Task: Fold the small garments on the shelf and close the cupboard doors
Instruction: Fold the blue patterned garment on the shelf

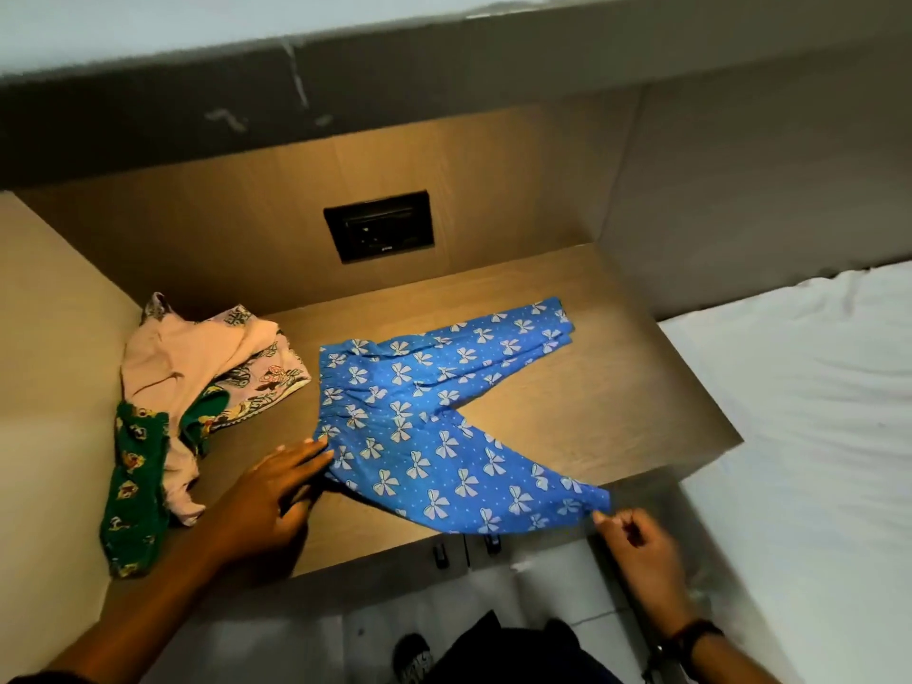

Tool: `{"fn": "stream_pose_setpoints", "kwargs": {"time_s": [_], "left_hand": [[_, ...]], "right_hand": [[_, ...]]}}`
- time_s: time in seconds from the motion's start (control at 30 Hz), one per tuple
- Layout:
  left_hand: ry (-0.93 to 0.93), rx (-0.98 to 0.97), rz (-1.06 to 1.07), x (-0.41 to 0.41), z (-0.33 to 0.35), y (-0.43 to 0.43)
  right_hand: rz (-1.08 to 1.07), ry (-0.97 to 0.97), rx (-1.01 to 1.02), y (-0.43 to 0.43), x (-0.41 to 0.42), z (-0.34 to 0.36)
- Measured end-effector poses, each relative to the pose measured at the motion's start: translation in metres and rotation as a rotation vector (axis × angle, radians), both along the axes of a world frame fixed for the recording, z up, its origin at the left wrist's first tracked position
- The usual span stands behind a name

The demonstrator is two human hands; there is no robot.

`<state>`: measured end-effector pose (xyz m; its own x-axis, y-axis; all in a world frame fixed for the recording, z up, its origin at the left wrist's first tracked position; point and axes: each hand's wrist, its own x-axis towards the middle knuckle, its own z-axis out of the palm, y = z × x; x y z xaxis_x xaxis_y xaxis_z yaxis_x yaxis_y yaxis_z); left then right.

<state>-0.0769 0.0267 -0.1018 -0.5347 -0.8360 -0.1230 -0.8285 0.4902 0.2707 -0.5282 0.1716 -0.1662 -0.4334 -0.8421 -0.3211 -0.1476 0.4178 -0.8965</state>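
Small blue trousers [434, 427] with white bows lie spread flat on the wooden shelf [617, 402], legs splayed to the right. My left hand [276, 496] presses flat on the shelf with its fingertips at the waistband's near corner. My right hand [636, 550] pinches the hem of the near trouser leg at the shelf's front edge. A crumpled pile sits at the left: a pink printed garment [197, 367] and a green printed garment [135, 496]. Two dark cupboard door handles [464, 548] show just below the shelf's front edge.
A black socket panel [379, 225] is set in the back wall of the niche. A side wall [54, 362] closes the left. A bed with a white sheet [814, 436] lies to the right. My dark-clothed legs [498, 649] and the tiled floor are below.
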Motion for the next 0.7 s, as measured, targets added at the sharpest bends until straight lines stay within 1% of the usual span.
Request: {"fn": "stream_pose_setpoints", "kwargs": {"time_s": [0.07,0.1,0.13,0.27,0.37,0.43,0.57,0.63,0.7], "left_hand": [[-0.108,-0.084,-0.086,0.001,-0.002,-0.008],[-0.138,-0.125,-0.108,-0.001,-0.001,-0.011],[-0.142,-0.162,-0.116,-0.005,0.000,-0.012],[-0.090,-0.185,-0.123,-0.011,0.000,-0.015],[-0.049,-0.176,-0.070,-0.012,0.000,-0.014],[-0.010,-0.161,-0.019,-0.013,-0.001,-0.012],[0.077,-0.110,0.057,-0.013,0.003,-0.011],[0.116,-0.081,0.066,-0.013,0.007,-0.011],[0.184,-0.029,0.075,-0.015,0.014,-0.009]], "right_hand": [[0.030,-0.329,0.176,-0.002,-0.002,-0.024],[0.026,-0.434,0.220,-0.007,-0.002,-0.030],[0.034,-0.489,0.221,-0.012,-0.001,-0.031],[0.079,-0.545,0.200,-0.029,0.019,-0.012],[0.111,-0.657,0.156,-0.028,0.025,-0.008],[0.067,-0.676,0.140,-0.029,0.028,-0.006],[-0.116,-0.728,0.086,-0.032,0.026,0.003],[-0.138,-0.727,0.067,-0.034,0.023,0.016],[-0.100,-0.674,0.063,-0.037,0.021,0.036]]}}
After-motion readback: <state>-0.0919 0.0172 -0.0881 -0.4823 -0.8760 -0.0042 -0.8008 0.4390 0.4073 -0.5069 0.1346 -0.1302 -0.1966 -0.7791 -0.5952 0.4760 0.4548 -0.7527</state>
